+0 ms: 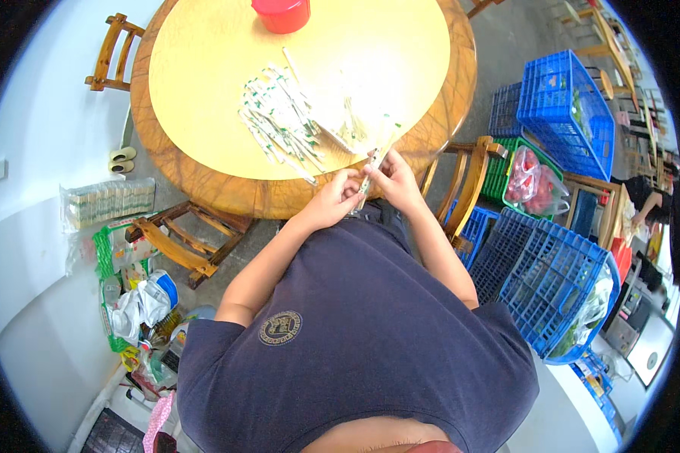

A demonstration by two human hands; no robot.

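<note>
left hand (338,198) | centre frame, fingers pinched on paper-sleeved chopsticks (372,167); right hand (391,181) | meeting it, fingers gripping same sleeve; forearms bent inward; desk (204,90) | sleeve pile (283,121) above

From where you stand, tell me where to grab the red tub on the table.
Grip the red tub by its rim, fingers on opposite sides, coming from above. It stands upright at the far edge of the round table, beyond the paper-wrapped sticks; reaching over keeps clear of them, probably.
</note>
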